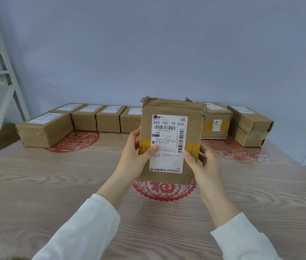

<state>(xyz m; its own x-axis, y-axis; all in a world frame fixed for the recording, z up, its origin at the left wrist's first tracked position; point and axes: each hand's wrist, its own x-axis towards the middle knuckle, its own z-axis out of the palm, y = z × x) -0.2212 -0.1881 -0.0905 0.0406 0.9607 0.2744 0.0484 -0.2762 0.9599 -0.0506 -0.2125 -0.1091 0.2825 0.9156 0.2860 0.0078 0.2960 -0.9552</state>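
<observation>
I hold a brown cardboard parcel (171, 109) upright above the middle of the wooden table (36, 184). Its white shipping label (169, 143) with barcodes faces me, and yellow tape crosses its middle. My left hand (135, 156) grips the parcel's left edge, thumb pressed on the label. My right hand (202, 166) grips the right edge, thumb at the label's lower right corner. Both fingers wrap behind the parcel, out of sight.
Several taped cardboard boxes with labels line the table's far edge, from the left box (45, 128) to the right box (249, 124). Red paper-cut decorations (163, 190) lie on the tabletop. A white metal frame (4, 72) stands at the left against the wall.
</observation>
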